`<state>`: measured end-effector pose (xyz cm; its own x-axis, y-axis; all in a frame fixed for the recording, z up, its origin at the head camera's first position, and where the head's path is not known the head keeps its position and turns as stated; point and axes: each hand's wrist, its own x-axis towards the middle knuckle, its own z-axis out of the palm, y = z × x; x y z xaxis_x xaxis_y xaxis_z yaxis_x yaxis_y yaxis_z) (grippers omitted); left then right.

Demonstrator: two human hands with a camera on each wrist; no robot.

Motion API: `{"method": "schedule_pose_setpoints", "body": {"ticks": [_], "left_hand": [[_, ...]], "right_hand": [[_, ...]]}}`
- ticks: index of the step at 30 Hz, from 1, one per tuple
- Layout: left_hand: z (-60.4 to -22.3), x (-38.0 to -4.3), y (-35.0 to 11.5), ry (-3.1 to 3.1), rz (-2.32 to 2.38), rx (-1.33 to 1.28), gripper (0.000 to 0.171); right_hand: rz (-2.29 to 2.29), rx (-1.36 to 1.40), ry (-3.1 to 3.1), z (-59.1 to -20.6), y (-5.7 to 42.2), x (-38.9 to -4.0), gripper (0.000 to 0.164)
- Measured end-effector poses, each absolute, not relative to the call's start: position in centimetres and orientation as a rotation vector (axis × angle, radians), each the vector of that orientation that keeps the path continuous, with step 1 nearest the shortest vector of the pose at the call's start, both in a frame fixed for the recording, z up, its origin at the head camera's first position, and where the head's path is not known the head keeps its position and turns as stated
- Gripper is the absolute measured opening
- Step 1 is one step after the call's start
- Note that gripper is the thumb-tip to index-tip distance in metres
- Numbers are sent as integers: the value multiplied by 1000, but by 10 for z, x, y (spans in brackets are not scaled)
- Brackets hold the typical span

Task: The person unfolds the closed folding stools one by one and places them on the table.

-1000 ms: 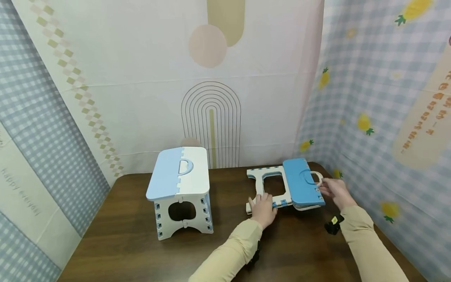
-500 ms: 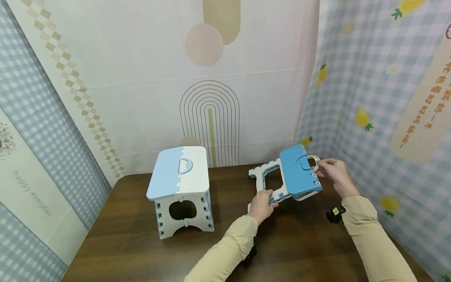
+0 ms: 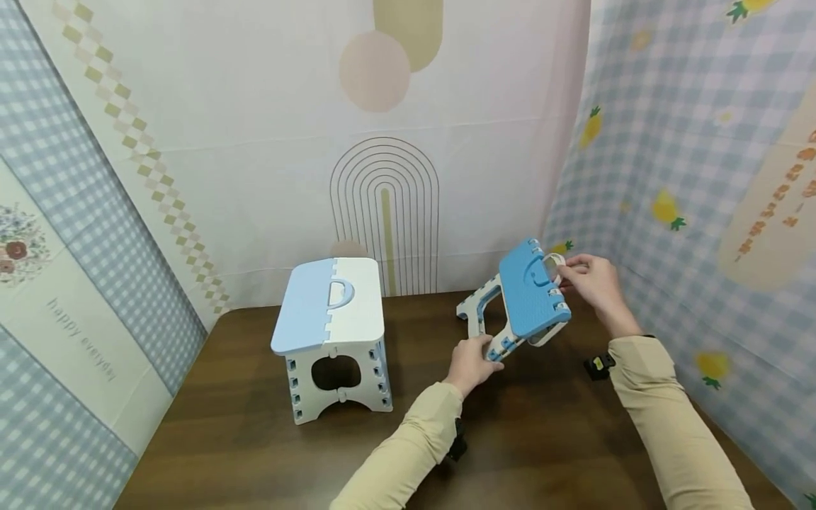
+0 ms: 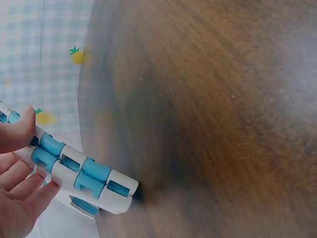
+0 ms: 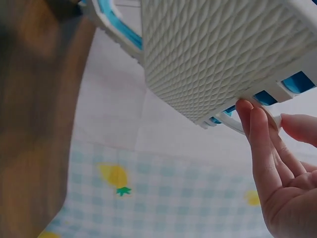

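Note:
A folded blue and white step stool (image 3: 530, 292) is tilted up off the table at the right, its handle end higher than its legs. My left hand (image 3: 470, 364) grips the side of its legs, thumb on one face and fingers on the other, as the left wrist view shows on the hinged leg edge (image 4: 91, 173). At the upper end, my right hand (image 3: 594, 285) pinches the white handle (image 3: 555, 261) between thumb and fingers. The right wrist view shows the white textured seat half (image 5: 208, 54) from the other side.
An unfolded stool (image 3: 357, 304) with a light blue and white top stands upright to the left on the brown wooden table (image 3: 255, 453). A white printed cloth (image 3: 274, 198) hangs behind, and checked cloth (image 3: 663, 134) covers the right side.
The folded stool has gone from lying flat to tilted, with its handle end raised. My right hand has risen with the handle, and my left hand now grips the leg edge.

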<state>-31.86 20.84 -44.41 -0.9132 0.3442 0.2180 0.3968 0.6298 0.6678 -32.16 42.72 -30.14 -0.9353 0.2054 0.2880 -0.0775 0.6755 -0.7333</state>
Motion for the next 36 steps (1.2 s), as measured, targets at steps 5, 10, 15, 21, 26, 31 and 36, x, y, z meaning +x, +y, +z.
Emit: {"method": "schedule_pose_setpoints", "body": {"ticks": [5,10,15,21,26,31,36], "left_hand": [[-445,-318,209,-2758,-1201,-607,51],[-446,-319,206,-2721,-1218,-620,52],[-448,-320,203,-2694,-1246,-625,55],[-449,-319,202,-2650,-1315,-610,53],[-451,-318,201,-2588,-1452,-582,52],[-458,-316,201,-2527,-1647,-522,55],[-462,-313,203,-2463,-1757,-490,54]], "right_hand": [[1095,-71,-2562,-295,421,-322,40],[1258,-68,-2511,-290,415,-327,42],[1418,-46,-2444,-287,410,-330,44],[1371,-29,-2446,-281,399,-332,44],[1232,-19,-2450,-277,385,-335,42],[1164,10,-2457,-277,373,-340,38],[1142,42,-2442,-277,363,-342,37]]}}
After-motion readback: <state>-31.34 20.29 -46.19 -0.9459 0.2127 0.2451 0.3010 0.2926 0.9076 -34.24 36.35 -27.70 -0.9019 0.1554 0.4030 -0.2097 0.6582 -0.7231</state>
